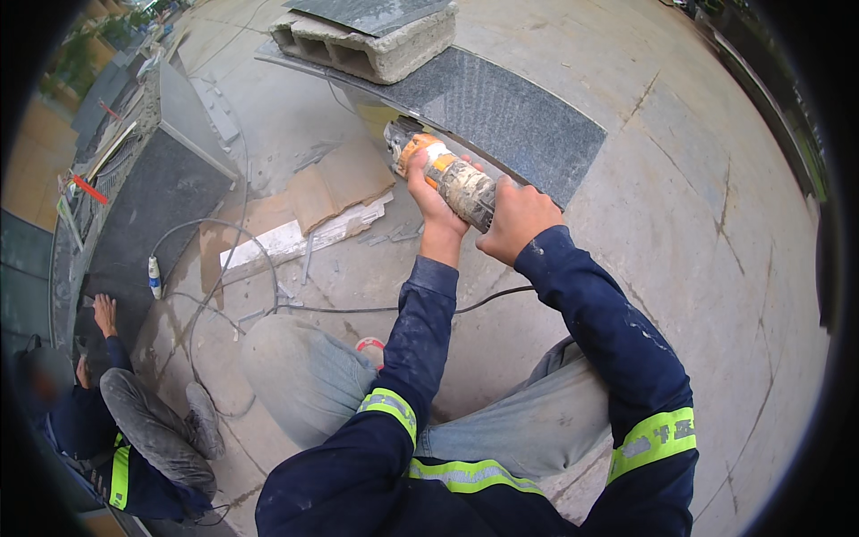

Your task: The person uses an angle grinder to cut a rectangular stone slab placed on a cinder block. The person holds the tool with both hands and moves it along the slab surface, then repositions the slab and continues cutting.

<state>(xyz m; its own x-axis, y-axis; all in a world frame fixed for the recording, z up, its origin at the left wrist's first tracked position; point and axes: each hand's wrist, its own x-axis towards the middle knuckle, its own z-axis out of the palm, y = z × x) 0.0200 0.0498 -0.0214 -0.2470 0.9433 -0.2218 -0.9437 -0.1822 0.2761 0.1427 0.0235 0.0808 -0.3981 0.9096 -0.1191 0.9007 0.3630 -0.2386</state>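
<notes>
Both my hands are closed round a dusty orange and white angle grinder (pixel 467 190). My left hand (pixel 436 204) grips it from below near the head, and my right hand (pixel 521 215) wraps the rear end of its body. The grinder's head lies at the near edge of a dark grey speckled stone slab (pixel 537 121); I cannot tell whether its disc touches the stone. The disc itself is hidden. A hollow concrete block (pixel 389 55) rests on the far left part of the slab, with another dark stone piece (pixel 362 12) on top.
Flattened cardboard (pixel 335 190), a white board (pixel 264 249) and thin stone offcuts lie left of the slab. A dark cable (pixel 358 311) runs across the concrete floor to a blue and white connector (pixel 155 277). At the left, a co-worker (pixel 161 430) sits beside large dark stone panels (pixel 157 210).
</notes>
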